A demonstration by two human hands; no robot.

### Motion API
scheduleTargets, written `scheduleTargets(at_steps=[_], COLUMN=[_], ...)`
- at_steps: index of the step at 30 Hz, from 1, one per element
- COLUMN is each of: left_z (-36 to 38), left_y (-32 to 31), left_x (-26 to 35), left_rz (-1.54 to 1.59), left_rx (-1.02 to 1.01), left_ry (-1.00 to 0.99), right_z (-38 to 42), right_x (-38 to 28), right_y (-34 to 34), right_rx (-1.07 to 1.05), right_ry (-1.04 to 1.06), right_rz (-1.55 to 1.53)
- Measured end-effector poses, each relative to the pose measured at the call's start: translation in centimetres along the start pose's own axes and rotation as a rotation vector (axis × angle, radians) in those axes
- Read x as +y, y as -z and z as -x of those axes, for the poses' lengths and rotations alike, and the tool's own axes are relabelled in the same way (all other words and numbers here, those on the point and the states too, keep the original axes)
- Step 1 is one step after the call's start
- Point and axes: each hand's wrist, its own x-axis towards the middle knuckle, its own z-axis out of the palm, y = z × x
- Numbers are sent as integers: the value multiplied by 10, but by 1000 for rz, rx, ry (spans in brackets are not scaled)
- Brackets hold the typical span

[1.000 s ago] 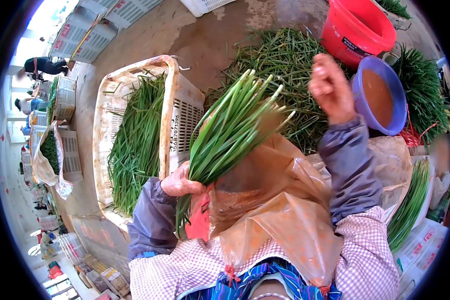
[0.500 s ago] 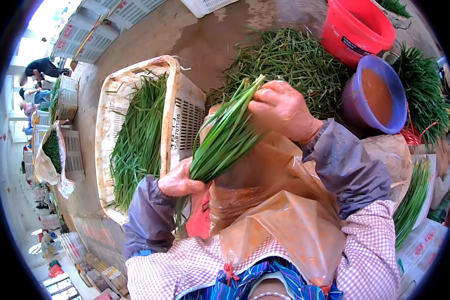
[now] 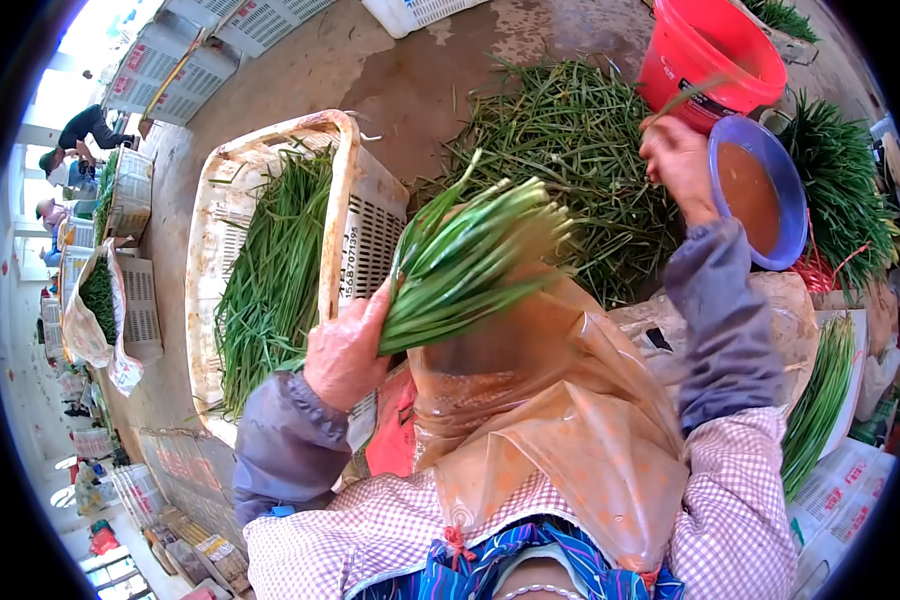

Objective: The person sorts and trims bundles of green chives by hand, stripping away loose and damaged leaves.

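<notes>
My left hand (image 3: pixel 347 345) is closed around the lower part of a bunch of garlic chives (image 3: pixel 470 270), whose pale ends fan out up and to the right over my plastic-covered lap. One stalk stands out above the others. Out to the right, my right hand (image 3: pixel 678 165) is closed with a thin green leaf, blurred by motion, sticking out from its fingers. That hand is above the edge of a pile of loose chive leaves (image 3: pixel 560 130) on the floor, beside a purple basin (image 3: pixel 805 200) of brownish water. Its fingertips are partly turned away.
A white plastic crate (image 3: pixel 338 220) of chives stands at my left. The red bucket (image 3: pixel 660 70) is behind the basin. Bundled chives (image 3: pixel 840 180) stand at the right, with more on a white board (image 3: pixel 850 390). People work among crates at far left.
My right hand has moved from the bunch out to the right, carrying a leaf. The bunch has tilted to the right in my left hand, its pale ends spreading.
</notes>
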Motion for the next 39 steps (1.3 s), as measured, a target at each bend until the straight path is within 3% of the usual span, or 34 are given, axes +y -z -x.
scheduleTargets(at_steps=[1, 3, 4, 5, 6, 7, 8, 10, 11, 17, 24, 25, 26, 28, 29, 30, 32, 34, 35, 37, 39], left_z=[3, 5, 5, 6, 7, 6, 7, 5, 6, 10, 11, 12, 13, 15, 14, 14, 14, 17, 15, 13, 12], left_y=[-8, -21, -27, -33, -35, -35, -37, -42, -41, -39, -39, -43, -47, -56, -58, -59, -60, -61, -59, -60, -58], left_x=[4, 9, 11, 13, 13, 16, 16, 17, 18, 21, 18, 16, 15, 14, 15, 15, 16, 18, 18, 19, 21], left_rz=[-23, -18, -28, -42, -64, -72, -40, 29, 38, 93, 402, 380, 356, 272, 229, 215, 190, 166, 151, 143, 136], left_rx=[29, 98, 105, 109, 111, 88, 102, 132, 122, 109, 143, 181, 219, 217, 216, 219, 223, 217, 221, 233, 238], left_ry=[-6, -35, -31, -19, -9, 0, -2, -14, -15, 21, 0, -25, -50, -51, -53, -50, -41, -37, -35, -43, -63], right_z=[9, 30, 33, 38, 51, 63, 75, 87, 95, 110, 106, 102, 104, 102, 91, 76, 44, 25, 36, 60, 84], right_x=[26, 25, 23, 6, -31, -55, -71, -76, -83, -76, -70, -68, -78, -90, -87, -76, -48, 10, 1, -42, -75], right_y=[8, 8, 6, -3, -12, -23, -33, -52, -58, -108, -115, -114, -105, -87, -79, -66, -31, 0, -2, -32, -67], right_rx=[-70, -65, 0, 8, 5, 48, -20, -123, -219, -209, -181, -154, -115, -93, -17, 14, 89, 141, 108, 153, -57], right_ry=[188, 394, 415, 282, 282, 481, 552, 958, 988, 1191, 1193, 1081, 919, 305, 237, 237, 233, 455, 471, 693, 928], right_rz=[641, 1104, 921, 516, 367, 350, 285, 384, 478, 742, 469, 180, 196, -151, -245, -259, 71, 1053, 1100, 751, 429])
